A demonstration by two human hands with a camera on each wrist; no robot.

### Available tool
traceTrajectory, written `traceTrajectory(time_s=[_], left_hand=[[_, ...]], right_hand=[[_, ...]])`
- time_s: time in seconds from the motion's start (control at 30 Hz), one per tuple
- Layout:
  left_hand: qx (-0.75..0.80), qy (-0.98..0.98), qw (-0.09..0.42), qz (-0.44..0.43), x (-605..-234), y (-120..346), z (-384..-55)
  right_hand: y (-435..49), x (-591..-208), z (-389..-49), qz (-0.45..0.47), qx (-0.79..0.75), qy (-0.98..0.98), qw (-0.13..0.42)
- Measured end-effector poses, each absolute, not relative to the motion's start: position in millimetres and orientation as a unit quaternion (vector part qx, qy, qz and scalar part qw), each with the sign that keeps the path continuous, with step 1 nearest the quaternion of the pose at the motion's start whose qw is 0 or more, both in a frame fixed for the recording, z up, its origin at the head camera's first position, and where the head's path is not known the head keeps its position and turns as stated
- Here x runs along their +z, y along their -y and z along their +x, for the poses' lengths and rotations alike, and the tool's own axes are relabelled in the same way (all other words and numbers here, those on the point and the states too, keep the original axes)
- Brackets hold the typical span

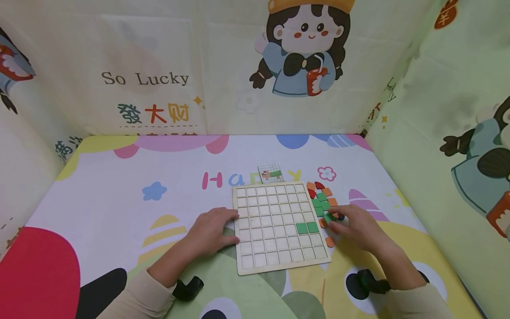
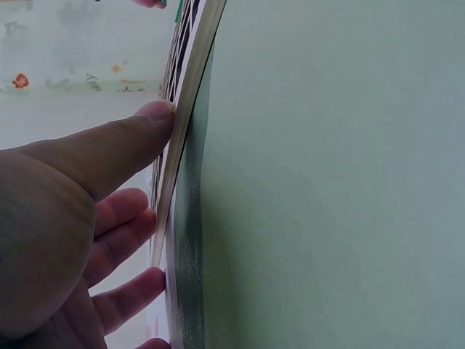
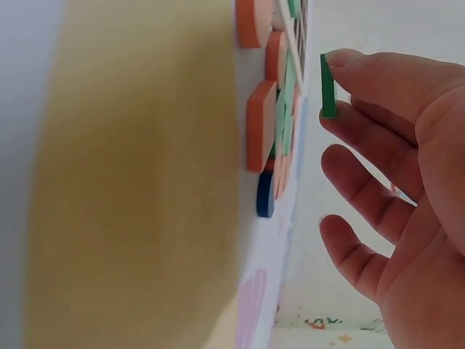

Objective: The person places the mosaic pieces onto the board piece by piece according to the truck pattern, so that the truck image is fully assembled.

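My right hand (image 1: 358,227) pinches a small green square tile (image 3: 328,89) between thumb and index finger, its other fingers loosely bent. The tile is raised above the pile of loose pieces at the board's right side. My left hand (image 1: 212,231) touches the left edge of a wooden grid board (image 1: 283,268), its thumb (image 2: 138,138) and fingertips at the rim. Two green tiles (image 1: 307,227) sit side by side in grid cells near the board's right edge. The other cells show pale wood.
Beside the board's right edge lie loose green tiles (image 1: 320,204), orange pieces (image 1: 330,242), red pieces (image 1: 319,185) and a dark blue piece (image 3: 266,195). A small picture card (image 1: 271,173) with a grid lies behind the board. Printed cloth covers the table and walls.
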State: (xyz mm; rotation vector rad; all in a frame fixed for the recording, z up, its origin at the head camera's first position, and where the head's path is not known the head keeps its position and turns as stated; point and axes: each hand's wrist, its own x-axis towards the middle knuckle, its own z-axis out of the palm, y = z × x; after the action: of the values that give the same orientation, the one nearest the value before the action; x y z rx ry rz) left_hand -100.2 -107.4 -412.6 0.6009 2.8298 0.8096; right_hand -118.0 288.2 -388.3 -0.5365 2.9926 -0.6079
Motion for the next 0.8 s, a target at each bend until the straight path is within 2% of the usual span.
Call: traceTrajectory(time_s=[0.6,0.8], left_hand=[[0.268,-0.94,0.069,0.2,-413.6,107.0,-100.3],[0.266,-0.94,0.07,0.2,-413.6,106.9,-100.7]], right_hand=[[-255.2,-384.6,-125.6,-0.196,-0.223,-0.954,0.035],[-246.4,-386.6,-127.5,-0.213,-0.25,-0.943,0.057]])
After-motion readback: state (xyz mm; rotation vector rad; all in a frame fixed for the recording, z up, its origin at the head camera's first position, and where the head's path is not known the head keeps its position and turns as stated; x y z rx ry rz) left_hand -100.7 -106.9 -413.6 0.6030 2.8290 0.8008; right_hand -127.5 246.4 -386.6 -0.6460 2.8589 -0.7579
